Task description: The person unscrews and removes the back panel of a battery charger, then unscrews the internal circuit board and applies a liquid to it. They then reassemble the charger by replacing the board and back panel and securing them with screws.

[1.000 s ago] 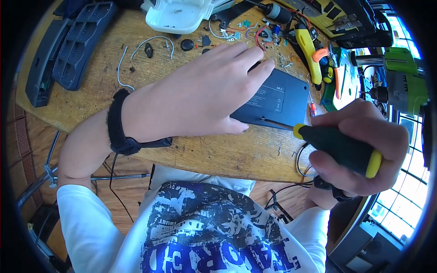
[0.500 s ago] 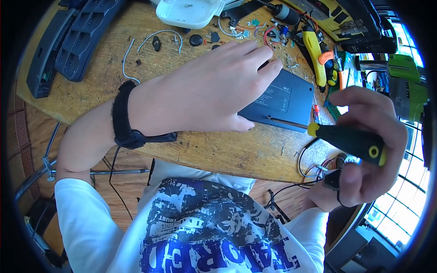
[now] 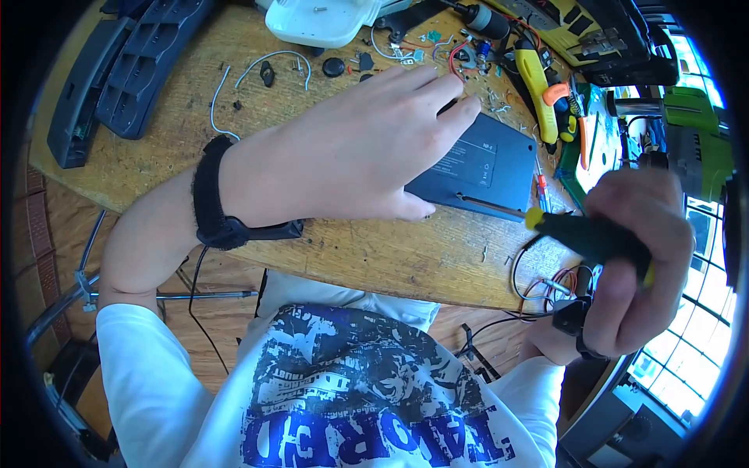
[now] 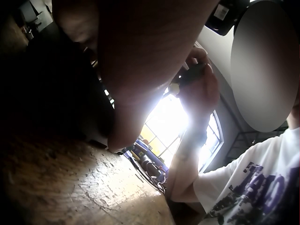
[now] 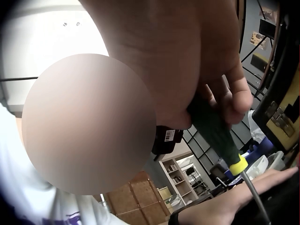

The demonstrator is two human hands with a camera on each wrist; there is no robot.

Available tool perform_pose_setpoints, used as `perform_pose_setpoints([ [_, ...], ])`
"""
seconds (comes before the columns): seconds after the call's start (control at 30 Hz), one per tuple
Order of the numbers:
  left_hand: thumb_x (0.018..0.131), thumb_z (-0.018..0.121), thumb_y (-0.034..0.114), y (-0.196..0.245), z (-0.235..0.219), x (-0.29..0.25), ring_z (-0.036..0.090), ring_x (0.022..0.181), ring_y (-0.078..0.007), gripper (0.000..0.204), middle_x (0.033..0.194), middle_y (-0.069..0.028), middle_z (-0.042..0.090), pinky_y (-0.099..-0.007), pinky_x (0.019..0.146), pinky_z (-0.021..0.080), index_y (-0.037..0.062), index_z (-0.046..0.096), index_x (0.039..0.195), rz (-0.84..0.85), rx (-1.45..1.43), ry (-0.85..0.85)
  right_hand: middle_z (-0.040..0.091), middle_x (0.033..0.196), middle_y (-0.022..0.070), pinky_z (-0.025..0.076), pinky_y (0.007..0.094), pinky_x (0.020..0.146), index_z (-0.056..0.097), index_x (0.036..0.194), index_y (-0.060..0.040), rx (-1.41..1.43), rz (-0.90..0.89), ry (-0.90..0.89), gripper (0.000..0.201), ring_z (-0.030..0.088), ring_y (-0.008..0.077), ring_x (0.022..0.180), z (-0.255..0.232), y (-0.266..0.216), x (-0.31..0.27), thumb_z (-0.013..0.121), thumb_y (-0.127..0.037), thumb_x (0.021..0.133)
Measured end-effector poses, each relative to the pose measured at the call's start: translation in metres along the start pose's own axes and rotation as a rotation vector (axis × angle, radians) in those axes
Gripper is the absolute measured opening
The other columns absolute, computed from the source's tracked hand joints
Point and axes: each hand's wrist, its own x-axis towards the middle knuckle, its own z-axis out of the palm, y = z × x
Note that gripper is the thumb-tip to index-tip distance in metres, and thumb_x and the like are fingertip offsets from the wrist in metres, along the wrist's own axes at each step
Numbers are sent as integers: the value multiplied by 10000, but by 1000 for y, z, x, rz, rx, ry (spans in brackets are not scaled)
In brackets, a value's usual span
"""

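A black plastic casing [image 3: 473,168] with a printed label lies flat on the wooden bench. My left hand [image 3: 351,148] holds it down from above, thumb along the near edge and fingers reaching over toward the far edge; much of the casing is hidden under the palm. In my right hand [image 3: 644,257] is a screwdriver [image 3: 597,236] with a dark green and yellow handle. Its shaft slants down to the left, the tip at a hole near the casing's front edge. From the right wrist view, the fingers wrap the screwdriver handle [image 5: 215,129].
Two dark plastic housings [image 3: 129,78] lie at the left. Behind are a white container [image 3: 320,22], loose wires and small parts. Yellow-handled and orange-handled tools [image 3: 538,93] lie at the right rear, near a green drill [image 3: 694,117]. Cables [image 3: 558,285] sit by the front right edge.
My right fingers loosened round the screwdriver handle half a second ago and now wrap it again. The tip stays at the same hole. My left hand keeps its hold; the head view shifted slightly.
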Motion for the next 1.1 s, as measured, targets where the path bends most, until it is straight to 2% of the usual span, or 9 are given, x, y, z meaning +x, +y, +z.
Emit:
perform_pose_setpoints([
  [0.1, 722, 973, 297, 1, 1, -1, 646, 1212, -381, 820, 1252, -226, 632, -449, 1078, 528, -117, 595, 1321, 24, 22, 39, 679, 816, 145, 406, 261, 566, 714, 968, 74, -372, 27, -332, 273, 613, 155, 659, -22, -8, 6, 514, -65, 1090],
  [0.2, 747, 962, 292, 3, -4, 1, 601, 1293, -389, 905, 1340, -224, 601, -457, 1126, 501, -98, 535, 1443, -28, -14, -46, 687, 937, 180, 444, 273, 602, 687, 1062, 74, -441, 109, -473, 243, 632, 173, 716, -34, -16, 7, 553, -129, 1085],
  [0.3, 771, 950, 287, 2, -4, 0, 558, 1366, -395, 991, 1425, -219, 566, -466, 1169, 477, -75, 474, 1562, -63, -39, -94, 666, 1116, 227, 477, 297, 649, 633, 1191, 55, -246, 7, -240, 250, 640, 201, 797, -15, -4, 1, 639, -142, 1037],
  [0.4, 772, 948, 290, 1, -2, -2, 558, 1364, -395, 991, 1426, -217, 561, -466, 1166, 480, -69, 474, 1565, -46, -28, -69, 613, 1272, 263, 501, 320, 690, 572, 1285, 39, -101, 12, -446, 391, 642, 230, 876, -32, -1, 0, 737, -100, 959],
  [0.57, 775, 945, 294, 2, -1, -2, 557, 1362, -394, 990, 1427, -212, 557, -467, 1166, 482, -55, 474, 1573, -28, -7, -52, 652, 789, 114, 489, 322, 640, 674, 1004, 59, -442, 54, -445, 469, 614, 227, 665, -23, -31, 10, 947, -271, 813],
  [0.7, 775, 945, 295, 2, -2, -2, 559, 1360, -393, 999, 1427, -211, 558, -465, 1165, 484, -50, 466, 1581, -35, 5, -51, 648, 1028, 212, 478, 340, 669, 637, 1106, 49, -250, 3, -509, 417, 642, 251, 840, -26, -14, 26, 897, -66, 801],
  [0.87, 773, 945, 294, 2, -3, -2, 557, 1366, -394, 997, 1426, -211, 562, -461, 1174, 478, -47, 469, 1580, -55, -2, -79, 634, 1027, 207, 448, 342, 650, 648, 1126, 43, -192, -50, -710, 431, 604, 235, 813, -35, -15, 32, 876, -15, 765],
  [0.97, 772, 946, 295, 2, -2, -2, 560, 1363, -394, 990, 1424, -208, 565, -462, 1173, 480, -47, 477, 1574, -45, -29, -65, 652, 879, 154, 419, 313, 615, 692, 998, 57, -288, 81, -473, 310, 597, 215, 736, -25, -22, 19, 900, -73, 808],
  [1.1, 766, 952, 294, 3, -4, 0, 572, 1338, -388, 988, 1414, -210, 567, -463, 1155, 489, -59, 483, 1562, -59, -18, -100, 664, 899, 167, 459, 315, 636, 676, 1013, 45, -381, 26, -478, 321, 609, 222, 741, -17, -22, 24, 898, -78, 816],
])
